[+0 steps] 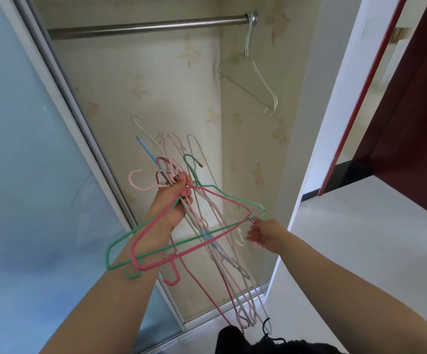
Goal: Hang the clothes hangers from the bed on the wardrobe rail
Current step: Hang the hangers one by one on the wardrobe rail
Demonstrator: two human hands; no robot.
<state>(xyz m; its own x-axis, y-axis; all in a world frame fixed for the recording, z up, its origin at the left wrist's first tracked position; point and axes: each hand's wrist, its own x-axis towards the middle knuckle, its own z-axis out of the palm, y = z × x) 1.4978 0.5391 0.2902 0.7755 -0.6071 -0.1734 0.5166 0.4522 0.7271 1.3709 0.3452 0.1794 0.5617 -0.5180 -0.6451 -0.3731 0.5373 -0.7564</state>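
L hand [175, 198] grips a tangled bunch of wire hangers [215, 233] by the necks, held up in front of the open wardrobe. R hand [263, 235] pinches the corner of the green hanger [229, 196] in that bunch. Pale hangers [254, 80] hang at the far R end of the rail [146, 28].

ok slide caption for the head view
Left hand grips bundled hangers; right hand pinches one; pale hangers already on rail.

Home bedroom: papered wardrobe [156, 98], steel rail [146, 28], sliding glass door [28, 149].
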